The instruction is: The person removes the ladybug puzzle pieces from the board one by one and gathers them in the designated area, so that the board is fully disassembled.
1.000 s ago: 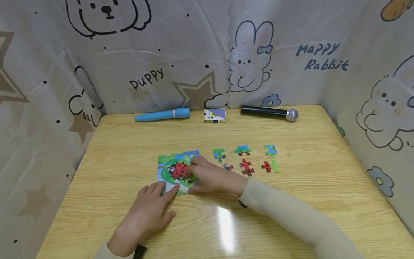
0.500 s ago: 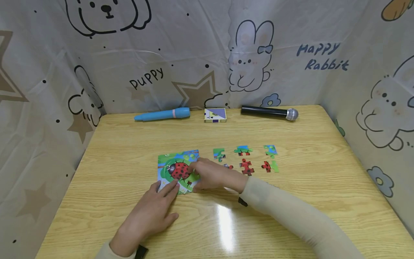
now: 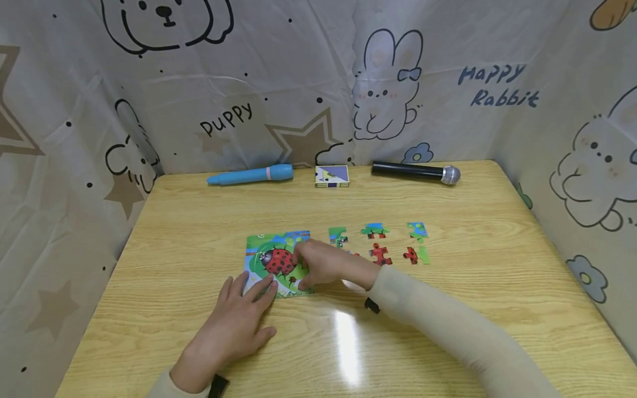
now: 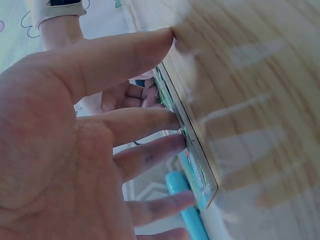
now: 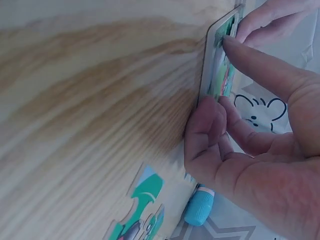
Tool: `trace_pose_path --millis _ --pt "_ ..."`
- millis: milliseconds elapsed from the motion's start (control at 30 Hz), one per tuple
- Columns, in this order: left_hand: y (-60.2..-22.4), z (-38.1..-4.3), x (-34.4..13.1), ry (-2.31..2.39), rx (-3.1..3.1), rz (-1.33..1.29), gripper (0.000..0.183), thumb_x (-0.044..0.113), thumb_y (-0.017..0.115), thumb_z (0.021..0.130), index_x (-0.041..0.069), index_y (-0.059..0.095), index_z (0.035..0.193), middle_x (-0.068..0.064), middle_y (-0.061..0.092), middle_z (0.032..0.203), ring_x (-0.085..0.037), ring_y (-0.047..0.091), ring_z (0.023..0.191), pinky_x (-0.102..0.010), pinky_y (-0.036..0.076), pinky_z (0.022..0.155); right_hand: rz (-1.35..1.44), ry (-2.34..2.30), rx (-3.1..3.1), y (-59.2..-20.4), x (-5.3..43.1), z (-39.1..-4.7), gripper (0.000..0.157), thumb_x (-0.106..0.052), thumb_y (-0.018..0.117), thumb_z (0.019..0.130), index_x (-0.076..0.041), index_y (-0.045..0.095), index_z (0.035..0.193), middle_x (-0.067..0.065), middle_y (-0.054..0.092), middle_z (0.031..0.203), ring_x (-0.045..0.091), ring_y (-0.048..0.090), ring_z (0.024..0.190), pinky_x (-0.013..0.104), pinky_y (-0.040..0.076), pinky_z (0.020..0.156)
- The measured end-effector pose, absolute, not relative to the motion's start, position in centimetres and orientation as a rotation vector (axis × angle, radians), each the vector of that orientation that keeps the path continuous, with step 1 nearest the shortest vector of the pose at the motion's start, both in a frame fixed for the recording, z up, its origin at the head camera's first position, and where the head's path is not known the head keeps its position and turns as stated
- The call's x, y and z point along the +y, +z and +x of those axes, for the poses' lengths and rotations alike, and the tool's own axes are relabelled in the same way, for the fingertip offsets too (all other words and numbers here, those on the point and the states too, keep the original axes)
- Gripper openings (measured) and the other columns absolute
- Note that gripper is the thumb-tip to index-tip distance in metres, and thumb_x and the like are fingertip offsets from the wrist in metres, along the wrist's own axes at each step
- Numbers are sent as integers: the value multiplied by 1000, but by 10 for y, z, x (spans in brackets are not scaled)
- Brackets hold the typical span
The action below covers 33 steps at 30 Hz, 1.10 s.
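A square ladybug puzzle board (image 3: 256, 244) lies left of the table's middle. My left hand (image 3: 233, 320) is at its near left edge, fingers spread and mostly straight, fingertips touching the board in the left wrist view. My right hand (image 3: 325, 264) grips the board's right side. In the right wrist view the thumb (image 5: 260, 67) lies on the picture while curled fingers (image 5: 205, 130) bear on the outer edge. Right of that hand are several loose jigsaw pieces in two rows, among them a red one (image 3: 380, 255) and a blue-green one (image 3: 417, 229); the forearm partly hides one.
Along the table's back edge lie a blue microphone-shaped pen (image 3: 251, 175), a small card box (image 3: 332, 176) and a black microphone (image 3: 415, 171) with a silver head. A printed curtain (image 3: 298, 66) encloses the wooden table (image 3: 174, 221) at the back and sides.
My left hand's fingers have shifted slightly along the board's near edge. The board has slid a little to the right, with my right hand still at its side.
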<state>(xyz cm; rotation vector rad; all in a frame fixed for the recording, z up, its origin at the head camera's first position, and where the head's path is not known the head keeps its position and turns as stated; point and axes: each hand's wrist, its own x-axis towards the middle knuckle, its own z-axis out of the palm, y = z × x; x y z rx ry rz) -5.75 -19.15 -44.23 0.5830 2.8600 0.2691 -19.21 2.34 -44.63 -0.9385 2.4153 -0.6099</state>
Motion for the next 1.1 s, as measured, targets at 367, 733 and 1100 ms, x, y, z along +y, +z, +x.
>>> trace_pose_path --millis 367,733,1100 --pt "-441 -61 -194 288 2805 604 82 43 79 92 7 47 158 -14 39 169 -44 37 154 -73 30 121 -927 -656 2407 -448 25 -194 48 -21 93 81 -8 62 117 3 66 103 16 58 93 31 53 82" --pt "-445 -58 -195 287 2819 615 89 48 77 92 8 39 162 -16 36 169 -44 36 153 -72 28 122 -1068 -783 2362 -444 42 -195 17 -11 77 96 -9 73 112 2 68 88 6 54 72 24 48 71" --pt "-445 -59 -194 295 2828 609 90 48 78 92 11 39 163 -15 37 169 -44 37 153 -70 30 122 -1039 -882 2362 -432 97 -202 26 -9 76 96 -13 73 121 5 73 109 11 70 89 30 59 83"
